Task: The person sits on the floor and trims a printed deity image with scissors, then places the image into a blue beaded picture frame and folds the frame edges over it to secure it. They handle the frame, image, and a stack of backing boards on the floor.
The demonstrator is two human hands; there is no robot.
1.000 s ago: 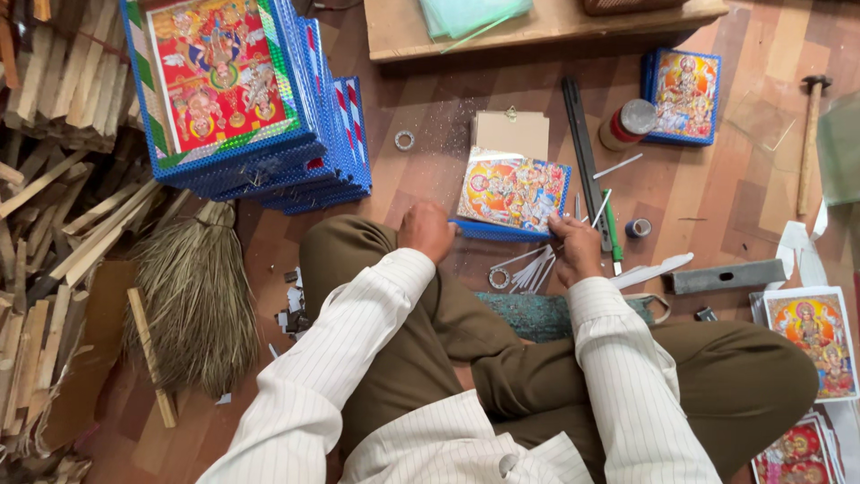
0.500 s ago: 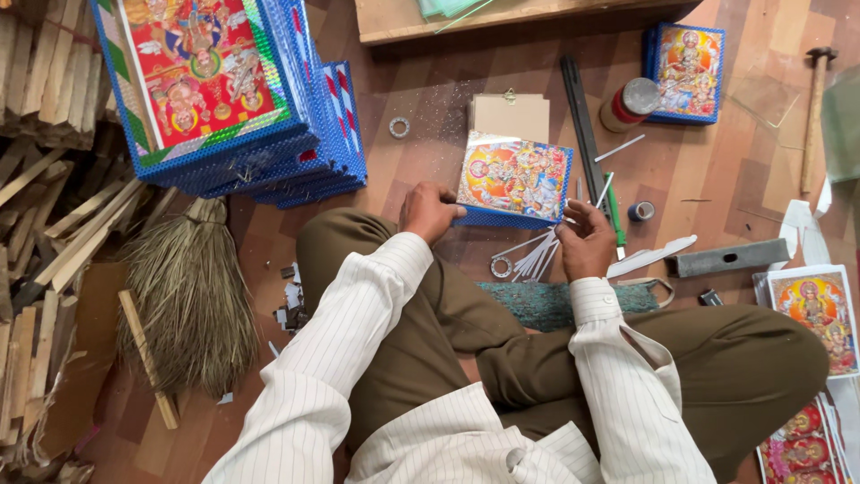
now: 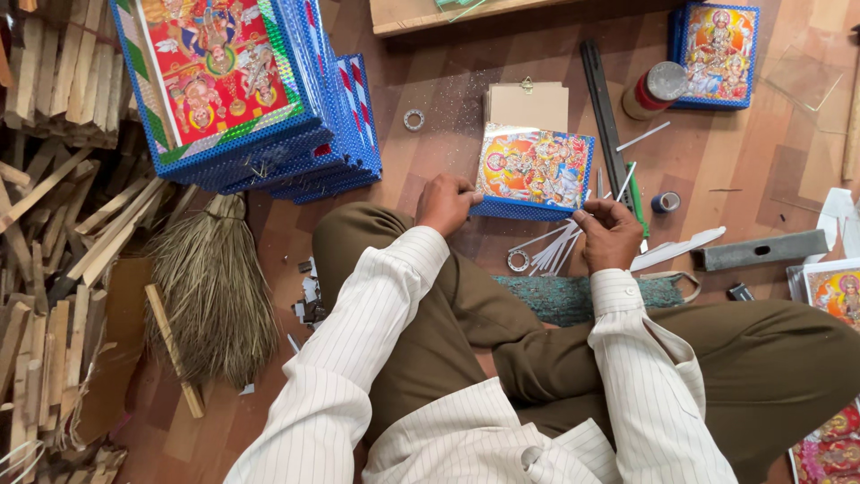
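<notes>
A small colourful picture in a blue frame (image 3: 536, 168) lies flat on the wooden floor in front of my crossed legs. My left hand (image 3: 445, 203) grips its near left corner. My right hand (image 3: 609, 231) holds its near right corner, fingers curled over the edge. Behind the picture sits a stack of brown backing boards (image 3: 528, 106) with a small metal hanger on top. White strips (image 3: 554, 248) and a metal ring (image 3: 518, 261) lie just below the frame, between my hands.
A tall stack of large blue-framed pictures (image 3: 242, 85) stands at the upper left. Wooden sticks (image 3: 54, 179) and a straw broom (image 3: 215, 287) fill the left. On the right lie a black ruler (image 3: 602, 108), a tape roll (image 3: 665, 202), a metal bar (image 3: 761, 249) and more framed pictures (image 3: 717, 52).
Both hands have shifted slightly along the near edge of the small framed picture. The view has tilted a little downward and left.
</notes>
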